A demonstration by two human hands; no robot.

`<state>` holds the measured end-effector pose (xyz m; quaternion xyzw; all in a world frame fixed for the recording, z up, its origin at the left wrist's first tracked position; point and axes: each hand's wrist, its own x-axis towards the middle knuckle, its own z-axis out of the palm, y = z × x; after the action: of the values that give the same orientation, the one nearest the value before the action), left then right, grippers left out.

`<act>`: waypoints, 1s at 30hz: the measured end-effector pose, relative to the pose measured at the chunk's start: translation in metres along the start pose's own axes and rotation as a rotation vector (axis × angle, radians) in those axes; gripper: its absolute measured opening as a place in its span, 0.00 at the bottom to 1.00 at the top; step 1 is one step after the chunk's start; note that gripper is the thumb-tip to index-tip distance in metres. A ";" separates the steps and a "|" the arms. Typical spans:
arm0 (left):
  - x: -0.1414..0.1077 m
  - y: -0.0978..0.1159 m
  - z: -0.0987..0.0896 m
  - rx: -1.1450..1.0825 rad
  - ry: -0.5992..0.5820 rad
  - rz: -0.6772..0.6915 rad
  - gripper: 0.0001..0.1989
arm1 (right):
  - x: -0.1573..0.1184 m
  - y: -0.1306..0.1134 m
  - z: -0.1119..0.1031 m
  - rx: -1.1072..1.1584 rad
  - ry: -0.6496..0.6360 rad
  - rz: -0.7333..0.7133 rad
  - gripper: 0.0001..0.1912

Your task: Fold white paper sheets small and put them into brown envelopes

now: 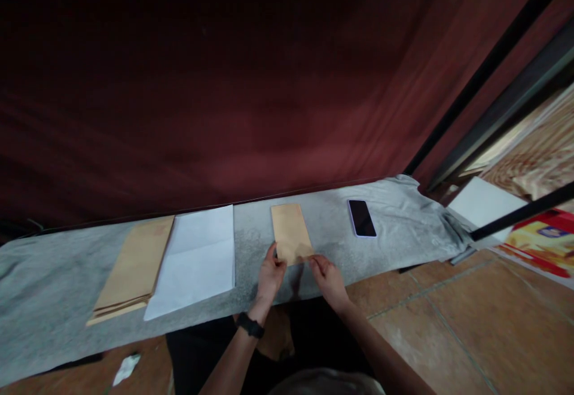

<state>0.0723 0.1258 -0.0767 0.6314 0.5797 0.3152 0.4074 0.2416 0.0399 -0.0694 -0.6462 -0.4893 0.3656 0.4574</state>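
A tan paper envelope (pixel 291 232) lies on the grey cloth in front of me. At its near left edge, my left hand (pixel 271 275) pinches it between thumb and fingers. The near right corner is held by my right hand (pixel 328 276), its fingers closed on the paper. Left of the envelope rests a stack of white paper sheets (pixel 197 257). Beside those sheets is a pile of larger tan envelopes (pixel 134 260), stacked slightly out of line. A dark-screened phone (pixel 362 218) with a pale purple edge lies to the right.
The grey cloth (pixel 394 227) covers a long narrow surface against a dark red panel (pixel 269 114). Black metal bars (pixel 470 78) slant along the right. Beyond the cloth's right end are a white box (pixel 487 204) and red-yellow packaging (pixel 545 236). White scrap (pixel 127 369) lies on the tiled floor.
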 end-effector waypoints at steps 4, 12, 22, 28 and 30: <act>-0.007 -0.001 -0.008 0.199 -0.012 -0.027 0.30 | -0.005 0.008 -0.011 -0.624 -0.116 -0.515 0.22; 0.013 0.016 -0.002 0.602 0.000 0.469 0.19 | -0.005 0.018 -0.007 -0.855 -0.158 -0.610 0.24; 0.126 0.025 0.036 0.860 -0.237 0.683 0.28 | -0.003 0.012 -0.007 -0.839 -0.118 -0.607 0.25; 0.104 0.015 0.032 0.846 -0.315 0.802 0.27 | -0.003 0.015 -0.005 -0.816 -0.104 -0.591 0.24; 0.091 0.010 0.028 0.826 -0.345 0.843 0.27 | -0.002 0.019 -0.003 -0.801 -0.100 -0.586 0.22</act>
<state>0.1130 0.2114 -0.0880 0.9538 0.2802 0.0918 0.0571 0.2494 0.0349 -0.0865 -0.5881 -0.7737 0.0354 0.2328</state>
